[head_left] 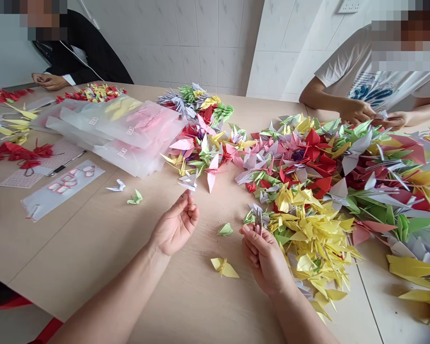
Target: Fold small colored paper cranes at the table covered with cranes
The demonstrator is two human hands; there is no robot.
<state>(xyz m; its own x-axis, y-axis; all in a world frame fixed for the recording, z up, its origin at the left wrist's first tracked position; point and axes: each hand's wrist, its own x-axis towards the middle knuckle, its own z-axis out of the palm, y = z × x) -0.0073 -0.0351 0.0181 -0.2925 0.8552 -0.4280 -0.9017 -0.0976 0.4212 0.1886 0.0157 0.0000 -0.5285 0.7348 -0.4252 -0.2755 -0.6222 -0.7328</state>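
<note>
And here in the middle of the scene is the pale paper crane [188, 182], pinched at the fingertips of the left hand [177, 222], thumb and forefinger closed on it, the other fingers curled loosely, palm turned up. Over to the right, the right hand [267, 255] has its fingers wrapped round a small metal tool [258, 220], tip pointing away; whether the tool's ends meet, I cannot tell. Between the hands, on the wooden table [200, 310], lie a small green folded piece [225, 230] and, nearer, a yellow crane [224, 267]. Just right of the right hand, a yellow heap [311, 234] spills toward the near side, running into a big mixed heap [294, 153] of red, pink, green and pale folded paper that spreads far and right. Left of the left hand sit a white crane [116, 186] and a light green crane [134, 197], well apart from the heaps. Farther left, translucent bags [129, 138] lie stacked, and nearer, a pale strip [62, 188] bears red-edged labels. At the far left, a person in a dark jacket [96, 52] has hands together on the table; at the far right, a person in a white T-shirt [358, 67] fingers a small pale paper piece [381, 115].
</note>
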